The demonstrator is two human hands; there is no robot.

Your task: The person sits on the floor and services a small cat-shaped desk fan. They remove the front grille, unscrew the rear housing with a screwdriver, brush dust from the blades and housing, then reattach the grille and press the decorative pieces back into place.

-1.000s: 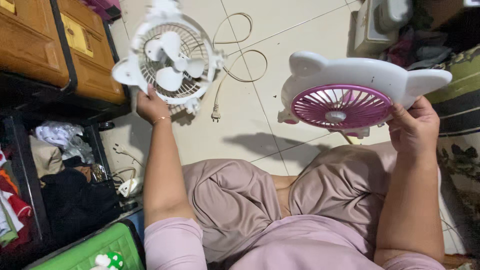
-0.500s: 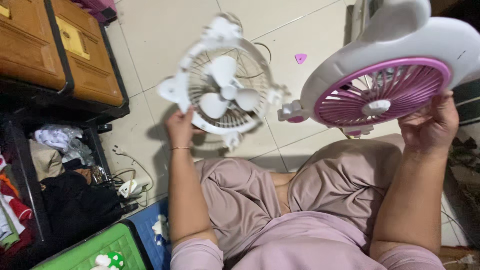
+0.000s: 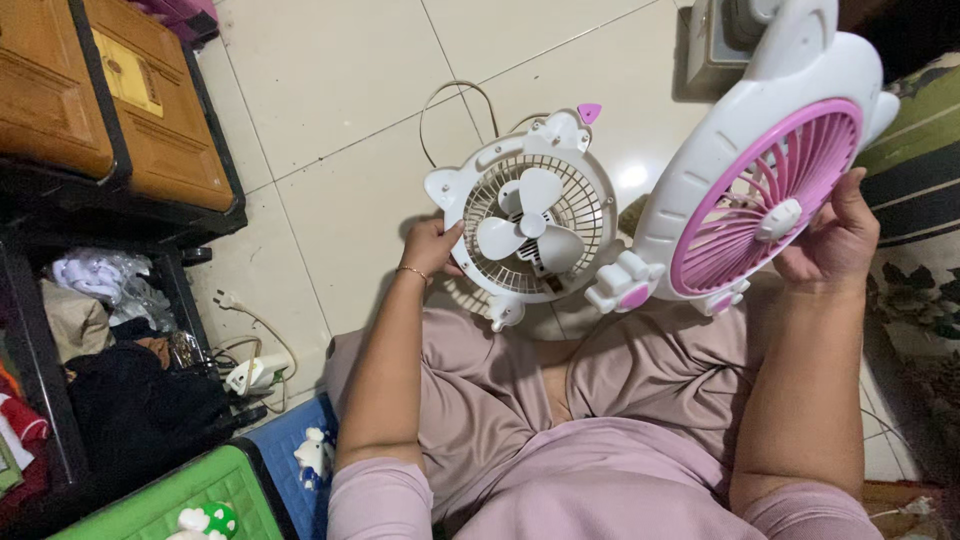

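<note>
The left hand [image 3: 432, 247] is gripping the rim of a small white fan [image 3: 528, 220], holding it face-up above the lap with its grille and three blades showing. The right hand [image 3: 832, 240] is clasping the edge of a bigger white fan with a pink grille [image 3: 757, 195], tilting it just beside the small one. A white cord [image 3: 452, 98] is looping on the tiled floor [image 3: 330, 110] beyond the left hand.

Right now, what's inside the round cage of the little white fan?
Through the grille of the little white fan held by the left hand you can see three white blades around a centre hub. The blades cover whatever sits behind them, so that part cannot be seen.
</note>
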